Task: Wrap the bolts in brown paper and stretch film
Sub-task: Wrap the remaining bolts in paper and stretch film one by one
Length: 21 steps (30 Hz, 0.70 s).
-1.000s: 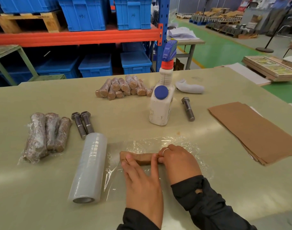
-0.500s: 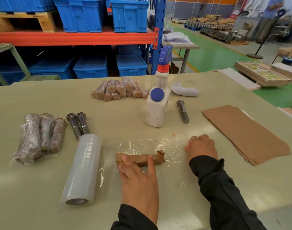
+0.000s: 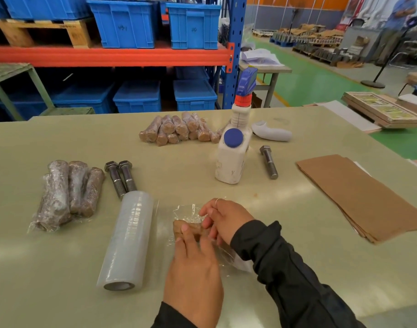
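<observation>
Bolts wrapped in brown paper take their turn on a packing table [image 3: 285, 233], where one paper-wrapped bolt [image 3: 187, 229] lies on a loose sheet of stretch film [image 3: 188, 213] near the front edge, just right of the stretch film roll [image 3: 128, 240]. The person's left hand [image 3: 193, 263] rests flat-fingered on the parcel, pinning it, while the right hand [image 3: 222, 221] curls over its far end and appears to pinch the film's edge, drawing it across the paper. Judged from this view, the film stage is only beginning: the parcel's left end is bare paper. To do it well, the film wants steady tension as the parcel is rolled, the pinning fingers keeping the paper folds from springing open, and the loose film at each end tucked flat rather than bunched. Two bare bolts [image 3: 121, 178] wait beside the roll's far end, and a third [image 3: 269, 162] lies right of a white spray bottle [image 3: 233, 157]. Three film-wrapped bolts [image 3: 67, 192] sit at left, a pile of finished wrapped bolts [image 3: 179, 130] farther back, and a stack of brown paper sheets [image 3: 358, 195] at right.
</observation>
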Each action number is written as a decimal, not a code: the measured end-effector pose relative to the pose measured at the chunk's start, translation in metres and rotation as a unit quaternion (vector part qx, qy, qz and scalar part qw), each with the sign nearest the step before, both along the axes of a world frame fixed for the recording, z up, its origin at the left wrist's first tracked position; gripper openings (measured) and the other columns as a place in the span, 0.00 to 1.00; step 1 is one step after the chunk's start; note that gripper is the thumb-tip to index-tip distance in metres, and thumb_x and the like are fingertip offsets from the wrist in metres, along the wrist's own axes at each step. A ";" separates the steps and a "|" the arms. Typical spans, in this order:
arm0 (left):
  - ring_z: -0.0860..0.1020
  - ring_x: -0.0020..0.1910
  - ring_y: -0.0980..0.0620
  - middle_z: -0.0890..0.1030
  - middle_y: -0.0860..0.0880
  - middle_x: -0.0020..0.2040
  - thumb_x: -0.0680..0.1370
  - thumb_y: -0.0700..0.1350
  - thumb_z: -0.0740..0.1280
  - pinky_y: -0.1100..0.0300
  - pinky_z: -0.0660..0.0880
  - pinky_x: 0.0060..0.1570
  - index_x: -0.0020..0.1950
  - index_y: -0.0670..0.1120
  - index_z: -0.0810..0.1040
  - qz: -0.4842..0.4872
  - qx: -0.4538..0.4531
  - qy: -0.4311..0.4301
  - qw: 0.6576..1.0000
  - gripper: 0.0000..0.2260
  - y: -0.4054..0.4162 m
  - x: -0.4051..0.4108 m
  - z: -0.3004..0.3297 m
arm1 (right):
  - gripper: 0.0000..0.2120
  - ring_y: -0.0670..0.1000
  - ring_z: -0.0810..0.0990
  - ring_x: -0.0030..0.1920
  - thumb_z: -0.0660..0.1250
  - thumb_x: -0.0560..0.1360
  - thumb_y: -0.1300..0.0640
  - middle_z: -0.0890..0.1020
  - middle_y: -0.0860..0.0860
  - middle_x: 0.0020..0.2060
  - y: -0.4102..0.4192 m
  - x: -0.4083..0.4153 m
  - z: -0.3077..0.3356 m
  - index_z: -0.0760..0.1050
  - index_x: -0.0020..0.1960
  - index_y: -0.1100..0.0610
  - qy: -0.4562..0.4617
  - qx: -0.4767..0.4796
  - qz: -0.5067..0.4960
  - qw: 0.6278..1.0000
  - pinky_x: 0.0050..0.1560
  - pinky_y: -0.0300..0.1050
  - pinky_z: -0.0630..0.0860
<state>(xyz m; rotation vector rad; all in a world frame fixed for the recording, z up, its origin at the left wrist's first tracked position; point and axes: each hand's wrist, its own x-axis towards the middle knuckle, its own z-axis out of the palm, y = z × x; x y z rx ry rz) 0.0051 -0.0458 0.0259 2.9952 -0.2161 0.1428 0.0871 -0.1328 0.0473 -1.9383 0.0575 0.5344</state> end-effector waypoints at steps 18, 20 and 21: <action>0.77 0.34 0.44 0.79 0.38 0.40 0.64 0.36 0.50 0.61 0.77 0.35 0.45 0.36 0.83 0.020 -0.055 -0.078 0.995 0.23 0.012 0.009 -0.013 | 0.15 0.46 0.74 0.41 0.58 0.77 0.64 0.74 0.44 0.37 -0.051 -0.011 -0.016 0.71 0.61 0.53 -0.085 -0.193 0.010 0.977 0.48 0.35 0.69; 0.75 0.36 0.45 0.78 0.39 0.40 0.65 0.36 0.50 0.59 0.74 0.38 0.45 0.37 0.83 0.037 -0.060 -0.112 0.991 0.23 0.012 0.009 -0.015 | 0.16 0.47 0.76 0.41 0.59 0.75 0.67 0.75 0.46 0.38 -0.045 -0.014 -0.017 0.71 0.60 0.53 -0.072 -0.133 -0.029 0.988 0.47 0.36 0.72; 0.76 0.36 0.44 0.78 0.39 0.40 0.65 0.35 0.54 0.59 0.73 0.40 0.46 0.37 0.83 0.042 -0.069 -0.125 0.989 0.20 0.013 0.007 -0.012 | 0.16 0.47 0.77 0.41 0.60 0.75 0.68 0.76 0.47 0.40 -0.046 -0.014 -0.014 0.71 0.59 0.53 -0.067 -0.101 -0.053 0.991 0.46 0.36 0.73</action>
